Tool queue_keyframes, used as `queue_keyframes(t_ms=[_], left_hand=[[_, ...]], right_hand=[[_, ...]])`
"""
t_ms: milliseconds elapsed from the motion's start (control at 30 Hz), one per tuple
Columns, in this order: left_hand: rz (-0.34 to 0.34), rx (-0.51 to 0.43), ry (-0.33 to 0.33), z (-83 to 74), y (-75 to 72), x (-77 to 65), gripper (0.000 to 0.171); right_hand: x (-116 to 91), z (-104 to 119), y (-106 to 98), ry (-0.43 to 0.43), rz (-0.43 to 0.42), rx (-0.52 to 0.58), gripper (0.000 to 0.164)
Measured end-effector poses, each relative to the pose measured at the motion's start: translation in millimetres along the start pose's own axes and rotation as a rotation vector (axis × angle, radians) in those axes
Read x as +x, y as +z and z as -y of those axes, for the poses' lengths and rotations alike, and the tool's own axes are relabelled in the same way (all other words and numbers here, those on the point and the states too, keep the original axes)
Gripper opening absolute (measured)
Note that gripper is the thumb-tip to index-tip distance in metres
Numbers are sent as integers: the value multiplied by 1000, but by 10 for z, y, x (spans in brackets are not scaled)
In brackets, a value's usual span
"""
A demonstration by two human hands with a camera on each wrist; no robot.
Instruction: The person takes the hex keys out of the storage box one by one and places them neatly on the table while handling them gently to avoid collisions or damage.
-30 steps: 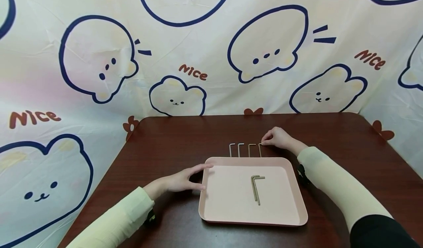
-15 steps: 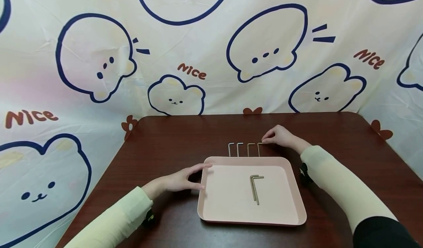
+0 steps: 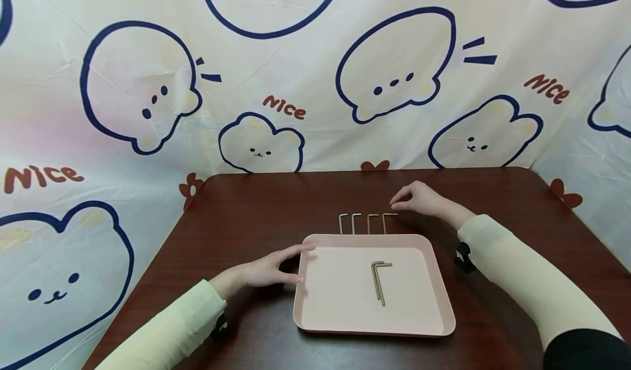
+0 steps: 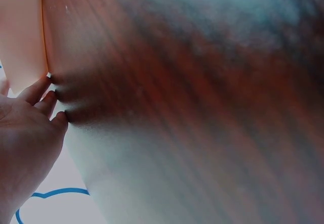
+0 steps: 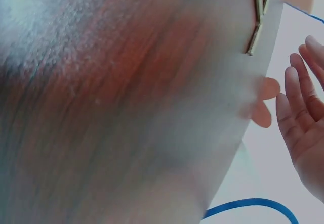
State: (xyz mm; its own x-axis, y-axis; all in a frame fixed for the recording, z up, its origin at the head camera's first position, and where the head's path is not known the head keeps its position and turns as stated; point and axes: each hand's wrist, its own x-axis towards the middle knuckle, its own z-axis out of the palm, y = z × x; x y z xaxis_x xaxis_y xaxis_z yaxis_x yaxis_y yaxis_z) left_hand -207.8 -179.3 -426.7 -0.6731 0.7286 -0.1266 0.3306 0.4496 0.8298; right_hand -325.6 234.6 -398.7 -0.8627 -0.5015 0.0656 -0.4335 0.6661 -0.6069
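Observation:
My left hand rests at the left edge of a pink tray, index finger and thumb extended and touching its rim. In the left wrist view that hand has its fingertips down by the tray's edge. Two brass-coloured hex keys lie side by side in the tray. Behind its far rim several hex keys stand in a row, their long arms partly hidden by the tray. My right hand hovers just above the short arm of the rightmost hex key, apart from it. The right wrist view shows its fingers holding nothing.
Everything sits on a dark brown wooden table. A cloth backdrop printed with bears and lettering hangs behind and beside it.
My right hand has let go of the rightmost hex key and lifted slightly away from it. That key's short arm now shows in full. The left hand stays at the tray.

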Motion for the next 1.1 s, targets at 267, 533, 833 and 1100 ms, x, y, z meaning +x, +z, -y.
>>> queue_keyframes(t_ms=[267, 533, 833, 1100], left_hand=[[8, -20, -21, -11, -1, -3, 70], [8, -10, -31, -13, -3, 3, 71], [7, -11, -24, -12, 6, 2, 70], [6, -10, -14, -21, 4, 5, 70]], right_hand=[[-93, 182, -90, -19, 21, -14, 18], [-192, 274, -195, -40, 12, -31, 17], [-293, 431, -296, -91, -2, -48, 12], [-417, 584, -284, -145, 14, -38, 12]])
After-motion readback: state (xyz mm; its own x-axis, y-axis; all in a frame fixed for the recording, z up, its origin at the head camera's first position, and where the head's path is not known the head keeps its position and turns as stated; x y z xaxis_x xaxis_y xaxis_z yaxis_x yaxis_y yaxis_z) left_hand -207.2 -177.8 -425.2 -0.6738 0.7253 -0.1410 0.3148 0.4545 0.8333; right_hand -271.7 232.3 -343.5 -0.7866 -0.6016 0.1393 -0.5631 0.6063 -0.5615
